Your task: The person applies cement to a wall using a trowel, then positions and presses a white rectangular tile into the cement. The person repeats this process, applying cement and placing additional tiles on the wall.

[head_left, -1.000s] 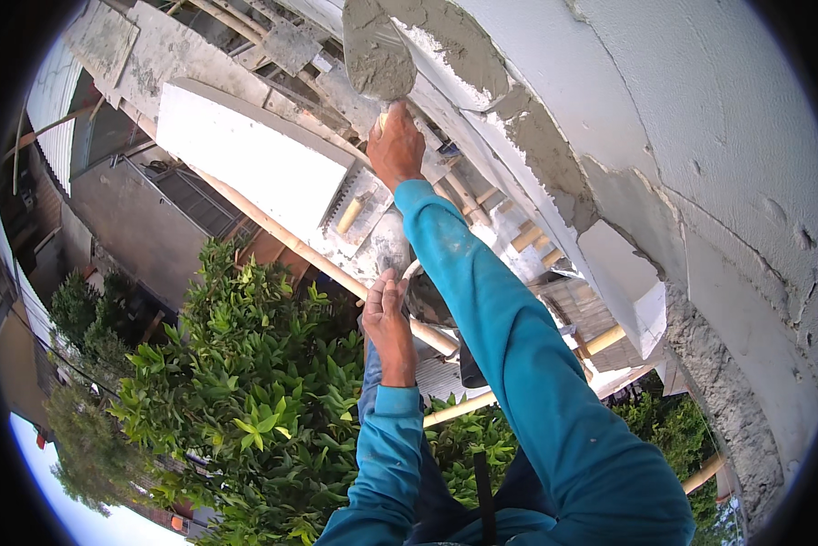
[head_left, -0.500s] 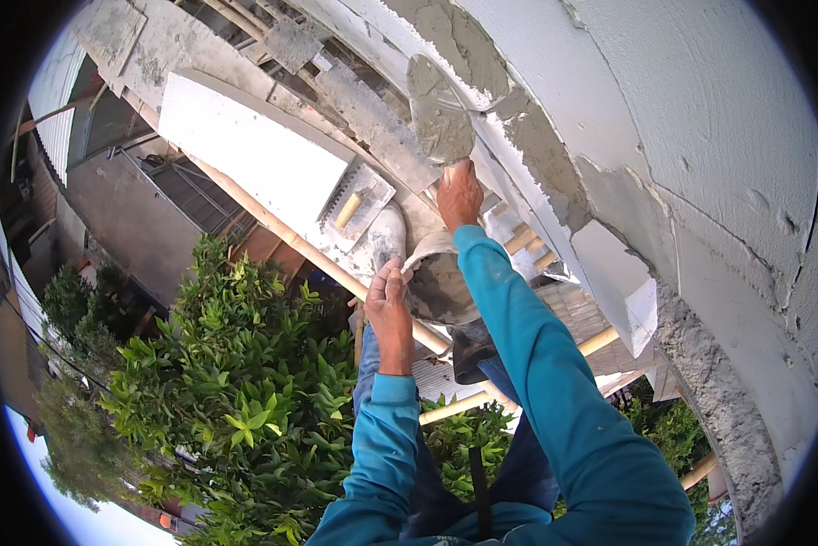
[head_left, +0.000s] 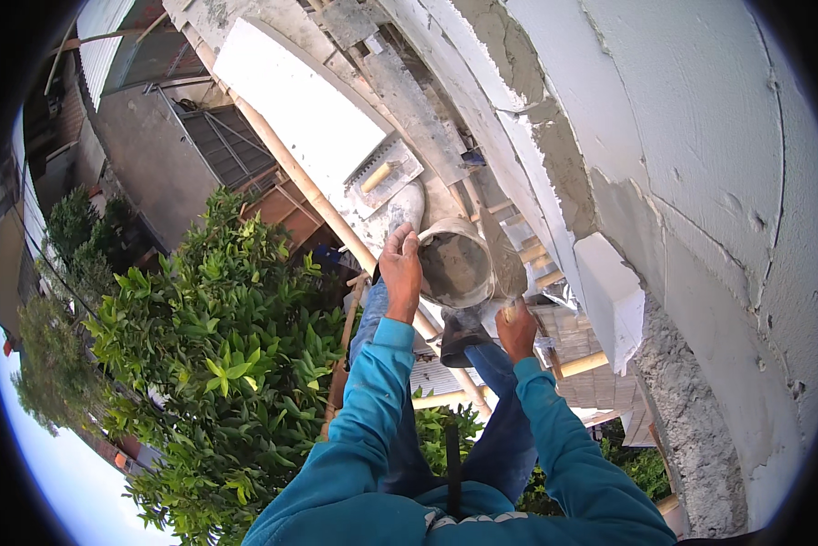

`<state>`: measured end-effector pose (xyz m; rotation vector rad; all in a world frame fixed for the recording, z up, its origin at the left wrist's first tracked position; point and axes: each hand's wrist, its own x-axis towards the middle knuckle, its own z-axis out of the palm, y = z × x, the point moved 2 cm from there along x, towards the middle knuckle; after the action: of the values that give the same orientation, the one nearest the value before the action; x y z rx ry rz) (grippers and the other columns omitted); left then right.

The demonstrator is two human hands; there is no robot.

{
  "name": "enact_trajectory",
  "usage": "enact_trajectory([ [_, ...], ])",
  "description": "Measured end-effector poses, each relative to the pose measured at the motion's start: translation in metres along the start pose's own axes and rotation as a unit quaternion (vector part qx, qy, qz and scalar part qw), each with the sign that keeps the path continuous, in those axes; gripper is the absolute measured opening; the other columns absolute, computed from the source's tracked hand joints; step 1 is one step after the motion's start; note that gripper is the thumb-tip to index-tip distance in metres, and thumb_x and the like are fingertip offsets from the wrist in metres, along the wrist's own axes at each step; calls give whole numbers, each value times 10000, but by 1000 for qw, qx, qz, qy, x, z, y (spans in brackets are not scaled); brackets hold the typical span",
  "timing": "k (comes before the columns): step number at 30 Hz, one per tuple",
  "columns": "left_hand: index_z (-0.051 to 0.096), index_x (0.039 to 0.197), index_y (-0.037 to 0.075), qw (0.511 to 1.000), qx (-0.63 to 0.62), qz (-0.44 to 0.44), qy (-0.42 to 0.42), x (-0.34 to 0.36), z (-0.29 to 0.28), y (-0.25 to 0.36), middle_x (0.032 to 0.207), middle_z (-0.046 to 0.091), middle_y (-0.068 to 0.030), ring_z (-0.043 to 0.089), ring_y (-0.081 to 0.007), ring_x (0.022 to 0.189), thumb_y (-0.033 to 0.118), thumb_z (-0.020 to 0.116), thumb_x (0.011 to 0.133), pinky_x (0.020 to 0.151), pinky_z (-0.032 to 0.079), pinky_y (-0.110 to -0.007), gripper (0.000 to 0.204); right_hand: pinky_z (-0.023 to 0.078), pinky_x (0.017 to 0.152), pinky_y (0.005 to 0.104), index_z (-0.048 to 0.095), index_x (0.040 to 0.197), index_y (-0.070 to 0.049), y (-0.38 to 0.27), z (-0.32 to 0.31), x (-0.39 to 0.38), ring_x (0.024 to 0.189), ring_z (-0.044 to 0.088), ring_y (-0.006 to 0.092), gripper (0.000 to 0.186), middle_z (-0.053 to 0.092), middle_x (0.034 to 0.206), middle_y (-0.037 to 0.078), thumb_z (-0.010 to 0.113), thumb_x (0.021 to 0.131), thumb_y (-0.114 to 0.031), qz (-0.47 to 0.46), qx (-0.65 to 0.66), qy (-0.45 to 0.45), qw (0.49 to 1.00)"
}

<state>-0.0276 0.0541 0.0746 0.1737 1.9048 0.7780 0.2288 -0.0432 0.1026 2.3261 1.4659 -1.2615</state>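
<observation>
My left hand [head_left: 401,273] is closed at the left side of a round, mortar-smeared bucket [head_left: 454,268] holding grey mix, apparently on its rim or handle. My right hand [head_left: 516,329] grips the wooden handle of a mortar-coated trowel [head_left: 504,264], whose blade lies along the bucket's right side. A white, dusty boot [head_left: 409,202] is above my left hand, and a dark boot [head_left: 459,337] is below the bucket. A notched trowel [head_left: 359,196] with a pale handle lies on the boards beyond the white boot.
A white slab [head_left: 295,96] rests on plank-and-bamboo scaffolding [head_left: 409,109]. The plastered wall [head_left: 700,182] fills the right, with a rough grey mortar strip and a white block [head_left: 609,300] along its edge. A leafy tree [head_left: 218,373] and neighbouring roofs lie below at left.
My right hand with the trowel has come down from the wall's mortar strip to beside the bucket. My left hand has risen slightly in view, and more of the bucket shows.
</observation>
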Motion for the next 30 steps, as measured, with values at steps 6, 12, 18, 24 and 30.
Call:
enact_trajectory([
  [6, 629, 1231, -50, 991, 117, 60, 9, -4, -7, 6, 1178, 681, -190, 639, -263, 1100, 201, 602, 944, 973, 472, -349, 383, 502, 834, 507, 575, 1109, -23, 31, 21, -35, 951, 641, 430, 399, 667, 974, 241, 696, 791, -229, -20, -39, -152, 987],
  [12, 645, 1209, -56, 996, 87, 24, -20, -15, -5, -10, 1103, 698, -137, 634, -187, 1000, 190, 607, 949, 905, 485, -307, 360, 449, 955, 513, 488, 1243, 32, 58, 96, 31, 1105, 566, 472, 549, 606, 1112, 296, 676, 869, -323, -15, 37, 71, 997],
  [18, 640, 1217, -48, 993, 101, 22, -54, -19, -6, -16, 1072, 693, -96, 622, -149, 978, 206, 605, 963, 874, 486, -284, 361, 476, 932, 477, 622, 1113, 61, 91, 121, 63, 1023, 617, 462, 502, 646, 1078, 312, 626, 900, -393, 150, 39, -91, 984],
  [24, 664, 1199, -16, 993, 107, 9, -45, -17, -3, -13, 1058, 717, -113, 650, -180, 983, 255, 622, 941, 895, 487, -309, 376, 507, 871, 452, 684, 1025, 12, 93, 107, 34, 987, 658, 409, 415, 693, 981, 245, 633, 895, -378, 152, 113, -99, 977],
  [30, 610, 1279, -18, 978, 183, 60, -74, 8, -19, -3, 1229, 667, -196, 650, -283, 1109, 274, 629, 930, 967, 484, -361, 456, 500, 873, 427, 675, 1071, -10, 107, 119, 35, 1023, 662, 362, 403, 702, 1049, 203, 643, 886, -366, 198, 142, -104, 964],
])
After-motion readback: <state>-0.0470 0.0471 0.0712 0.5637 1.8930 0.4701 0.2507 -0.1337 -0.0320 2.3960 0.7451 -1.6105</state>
